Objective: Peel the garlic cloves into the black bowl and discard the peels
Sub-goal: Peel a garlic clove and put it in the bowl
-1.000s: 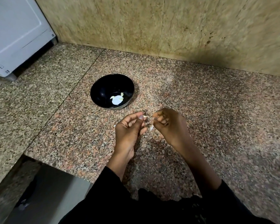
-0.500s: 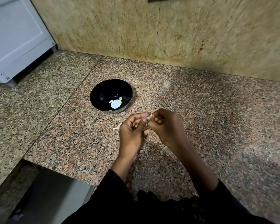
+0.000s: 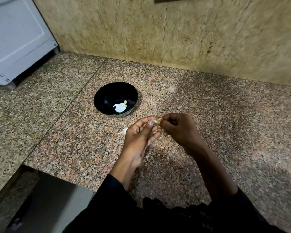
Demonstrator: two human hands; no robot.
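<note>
While both hands work over the counter (image 3: 225, 132), I see the clove (image 3: 156, 121) held between them, just this side of the black bowl (image 3: 107, 93). My left hand (image 3: 139, 140) pinches it with the thumb pressed against the fingertips, palm turned up; my right hand (image 3: 178, 130) is curled tight, its thumb and forefinger nipping the clove's other end, probably at the skin. Only a pale sliver shows between the two grips, so I cannot tell how much skin is off. Its long axis seems to run left to right, from one hand to the other.

The bowl lies straight ahead and slightly left of the grip, close by, so the left hand is the nearer one for dropping the clove in. A few peeled cloves (image 3: 120, 107) lie in the bowl's bottom. Another unpeeled clove (image 3: 123, 131) sits on the counter just left of my left hand, partly hidden behind it.

Compared with half a second ago, the hands have closed together a little more and the view sits lower on the wall; bowl and spare clove have not moved.
</note>
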